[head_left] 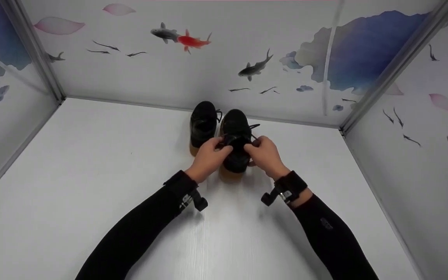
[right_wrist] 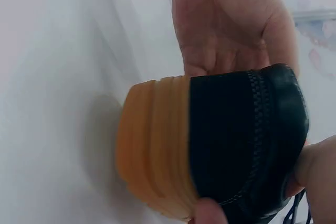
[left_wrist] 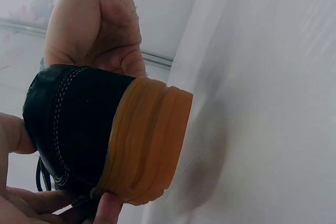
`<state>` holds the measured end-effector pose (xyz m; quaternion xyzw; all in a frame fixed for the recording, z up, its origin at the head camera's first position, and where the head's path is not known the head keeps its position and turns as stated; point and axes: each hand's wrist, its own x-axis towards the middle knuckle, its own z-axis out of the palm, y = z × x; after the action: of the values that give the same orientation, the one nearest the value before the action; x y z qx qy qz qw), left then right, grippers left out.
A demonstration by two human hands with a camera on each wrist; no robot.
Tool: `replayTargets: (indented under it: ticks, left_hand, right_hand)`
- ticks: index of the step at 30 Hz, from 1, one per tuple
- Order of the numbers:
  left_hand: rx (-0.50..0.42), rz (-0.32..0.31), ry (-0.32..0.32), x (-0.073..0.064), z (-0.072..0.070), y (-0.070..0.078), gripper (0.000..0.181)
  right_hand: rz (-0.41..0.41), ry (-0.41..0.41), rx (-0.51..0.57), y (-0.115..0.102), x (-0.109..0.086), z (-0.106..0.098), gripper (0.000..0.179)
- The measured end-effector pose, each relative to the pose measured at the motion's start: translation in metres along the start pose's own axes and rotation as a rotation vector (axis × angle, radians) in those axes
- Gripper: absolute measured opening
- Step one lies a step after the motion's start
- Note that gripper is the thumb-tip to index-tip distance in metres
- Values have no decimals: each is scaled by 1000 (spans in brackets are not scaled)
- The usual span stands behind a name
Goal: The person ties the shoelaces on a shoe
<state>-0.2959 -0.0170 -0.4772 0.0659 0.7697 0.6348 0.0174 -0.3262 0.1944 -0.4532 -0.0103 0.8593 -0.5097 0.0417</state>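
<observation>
A black lace-up shoe (head_left: 235, 119) with a tan sole points its toe at the back wall. My left hand (head_left: 208, 157) grips its left side, thumb at the collar and fingers along the upper. On the opposite side my right hand (head_left: 266, 156) grips the collar likewise, close to a dark lace (head_left: 254, 126). Both wrist views face the shoe's heel, with its ridged sole (left_wrist: 147, 140) and white stitching. There the sole stands over a shadow; whether the toe touches the surface cannot be seen. The matching shoe (head_left: 203, 116) stands just left, apart from my hands.
White floor-like surface (head_left: 91, 175) spreads around the shoes. A panel wall (head_left: 193, 74) printed with fish and petals rises right behind the toes. Side panels (head_left: 414, 163) with metal corner posts bound the space. Black wrist cameras (head_left: 198, 200) are strapped to both wrists.
</observation>
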Motion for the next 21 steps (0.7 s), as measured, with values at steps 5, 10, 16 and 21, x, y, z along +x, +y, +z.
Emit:
replayTargets:
  ticks: [5, 10, 16, 21]
  left_hand:
    - [-38, 4, -34, 12, 1, 2, 72]
    - [-96, -28, -91, 23, 0, 2, 85]
    - [-180, -72, -148, 38, 0, -1, 91]
    - [-199, -105, -158, 59, 5, -11, 99]
  right_hand:
    - [-20, 68, -19, 1, 20, 0, 32]
    - [-8, 116, -45, -1, 36, 1, 36]
    - [-9, 142, -91, -6, 49, 3, 36]
    - [8, 174, -116, -9, 56, 6, 30]
